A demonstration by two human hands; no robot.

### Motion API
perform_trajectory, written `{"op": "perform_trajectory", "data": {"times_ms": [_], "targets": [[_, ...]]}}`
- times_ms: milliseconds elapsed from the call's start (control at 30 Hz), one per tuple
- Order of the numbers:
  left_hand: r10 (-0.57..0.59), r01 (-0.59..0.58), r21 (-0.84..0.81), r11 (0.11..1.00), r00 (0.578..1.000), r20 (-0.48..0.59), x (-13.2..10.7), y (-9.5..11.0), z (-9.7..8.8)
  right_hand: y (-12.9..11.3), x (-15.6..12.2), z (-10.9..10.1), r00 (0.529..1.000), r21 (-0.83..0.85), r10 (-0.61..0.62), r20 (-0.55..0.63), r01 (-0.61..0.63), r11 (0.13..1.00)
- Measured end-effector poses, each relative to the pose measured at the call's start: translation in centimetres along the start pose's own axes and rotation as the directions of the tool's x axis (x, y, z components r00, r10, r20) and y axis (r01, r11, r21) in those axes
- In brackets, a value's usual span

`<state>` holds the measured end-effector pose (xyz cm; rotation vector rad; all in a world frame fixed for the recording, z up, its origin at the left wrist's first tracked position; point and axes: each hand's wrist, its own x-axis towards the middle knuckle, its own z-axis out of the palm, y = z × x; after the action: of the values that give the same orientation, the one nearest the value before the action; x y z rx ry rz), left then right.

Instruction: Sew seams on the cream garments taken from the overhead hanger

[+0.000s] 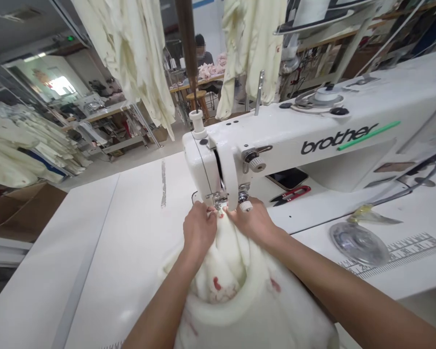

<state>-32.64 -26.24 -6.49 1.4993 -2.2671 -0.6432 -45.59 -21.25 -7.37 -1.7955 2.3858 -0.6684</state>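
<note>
A cream garment (240,315) with small red prints lies over the front of the table, its round neckline toward me. Its far end runs up to the presser foot (220,199) of a white sewing machine (218,145). My left hand (200,228) pinches the cloth just left of the foot. On the other side, my right hand (252,218) holds the cloth close to the foot, its fingertips partly hidden by the machine head. Whether the needle is in the cloth I cannot make out.
Red-handled thread snips (292,195) and a phone (288,178) lie under the machine arm. At right are a clear round dish (359,242) and a printed ruler (403,254). Cream garments (127,58) hang beyond the table; a person (203,53) sits farther back. A cardboard box (22,211) stands left.
</note>
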Motion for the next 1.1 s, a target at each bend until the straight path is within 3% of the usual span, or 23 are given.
{"op": "perform_trajectory", "data": {"times_ms": [767, 1100], "targets": [[-0.013, 0.021, 0.077, 0.997, 0.995, -0.102, 0.2, -0.2, 1.1, 0.1, -0.1, 1.8, 0.991, -0.141, -0.058, -0.123, 0.040, 0.989], [-0.005, 0.018, 0.101, 0.995, 0.991, -0.130, 0.5, -0.2, 1.3, 0.1, 0.4, 2.4, 0.995, -0.143, -0.005, -0.102, -0.009, 0.990]]}}
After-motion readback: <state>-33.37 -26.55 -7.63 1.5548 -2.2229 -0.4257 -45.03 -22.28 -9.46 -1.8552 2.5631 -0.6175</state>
